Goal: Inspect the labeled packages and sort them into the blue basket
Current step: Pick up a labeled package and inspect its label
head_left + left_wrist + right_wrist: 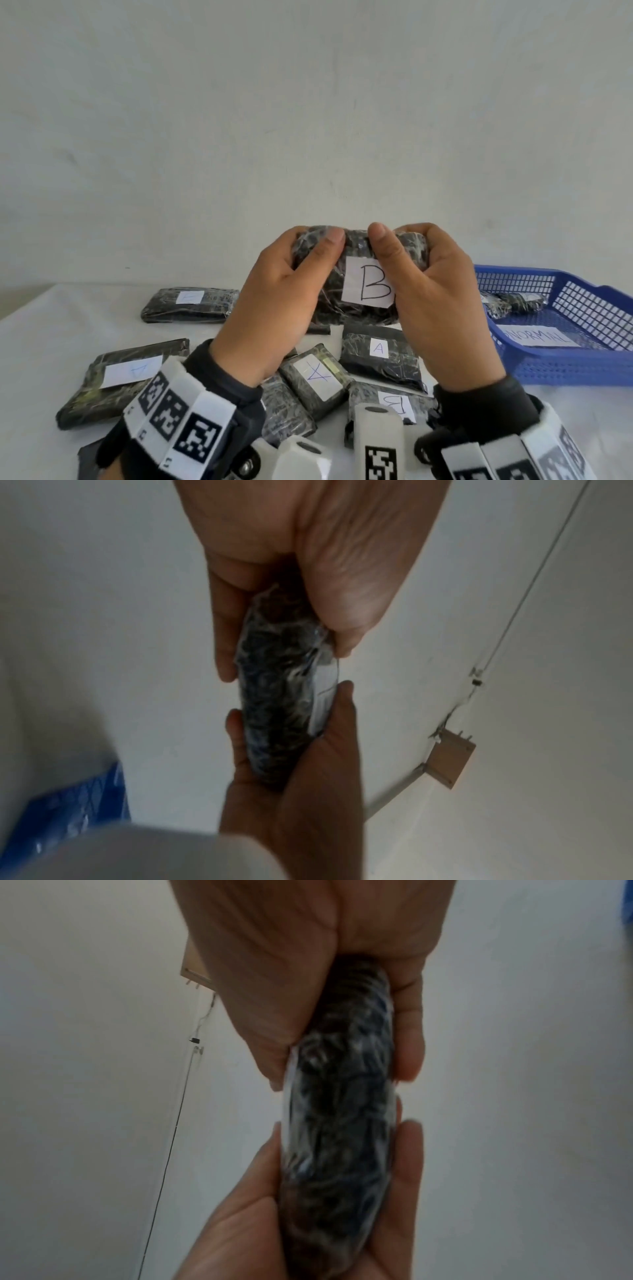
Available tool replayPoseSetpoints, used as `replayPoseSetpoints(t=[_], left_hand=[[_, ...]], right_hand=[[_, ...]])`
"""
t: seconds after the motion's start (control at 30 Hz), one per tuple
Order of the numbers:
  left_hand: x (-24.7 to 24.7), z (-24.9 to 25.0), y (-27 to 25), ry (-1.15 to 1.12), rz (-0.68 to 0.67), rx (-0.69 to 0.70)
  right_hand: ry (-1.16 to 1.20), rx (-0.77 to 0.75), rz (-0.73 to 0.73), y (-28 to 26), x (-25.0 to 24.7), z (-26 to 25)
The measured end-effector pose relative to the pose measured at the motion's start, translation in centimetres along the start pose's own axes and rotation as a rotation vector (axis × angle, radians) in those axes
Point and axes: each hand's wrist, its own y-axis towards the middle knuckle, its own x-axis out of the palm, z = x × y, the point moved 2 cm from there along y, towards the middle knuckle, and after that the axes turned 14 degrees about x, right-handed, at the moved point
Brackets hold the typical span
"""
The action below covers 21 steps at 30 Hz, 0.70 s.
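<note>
the package marked b (356, 274) is held up off the table (41, 346), face toward the wearer, its long axis running side to side from 9 to 3 o'clock. the left hand (274, 301) is clamped on its left end, thumb across the top front edge and fingers behind; the right hand (428, 291) is clamped on the right end the same way, thumb beside the white label (368, 286). both wrist views show the wrapped slab edge-on, pinched between thumbs and fingers at each end.

the relation that matters: the blue basket (582, 366) sits at about 3 o'clock from the held package, lower, near the right hand and well apart from the left. so the right hand is the nearer carrier; my judgement is that the coming move is a short swing right and down, long axis kept level.

a dark package (513, 303) already lies in the basket, beside a paper reading "normal" (539, 336). other packages marked a (380, 356) lie on the table below the hands at 6 o'clock.
</note>
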Motion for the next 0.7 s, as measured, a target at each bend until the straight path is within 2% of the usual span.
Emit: replayPoseSetpoints(t=[0.07, 0.13, 0.2, 0.27, 0.33, 0.47, 0.57, 0.7], left_hand=[[-0.2, 0.4, -0.1, 0.009, 0.103, 0.083], [-0.2, 0.5, -0.2, 0.018, 0.136, 0.118], [-0.2, 0.5, -0.1, 0.008, 0.087, 0.071], [-0.1, -0.2, -0.1, -0.010, 0.035, -0.033], [0.1, -0.7, -0.1, -0.039, 0.013, -0.079], [0.2, 0.0, -0.2, 0.025, -0.010, 0.018], [0.3, 0.5, -0.3, -0.002, -0.029, 0.000], [0.1, 1.1, -0.3, -0.032, 0.000, 0.018]], right_hand=[[-0.009, 0.035, -0.068, -0.1, 0.1, 0.0], [-0.008, 0.090, -0.112, -0.1, 0.0, 0.2], [-0.021, 0.082, -0.101, 0.0, -0.1, 0.3], [-0.106, 0.063, -0.067, 0.1, -0.4, 0.3], [-0.162, 0.101, -0.062, 0.3, -0.8, 0.5], [-0.147, 0.175, -0.112, 0.0, -1.0, 0.2], [-0.100, 0.144, -0.060, -0.1, -0.7, 0.1], [-0.004, 0.130, -0.069, -0.4, -0.5, -0.3]])
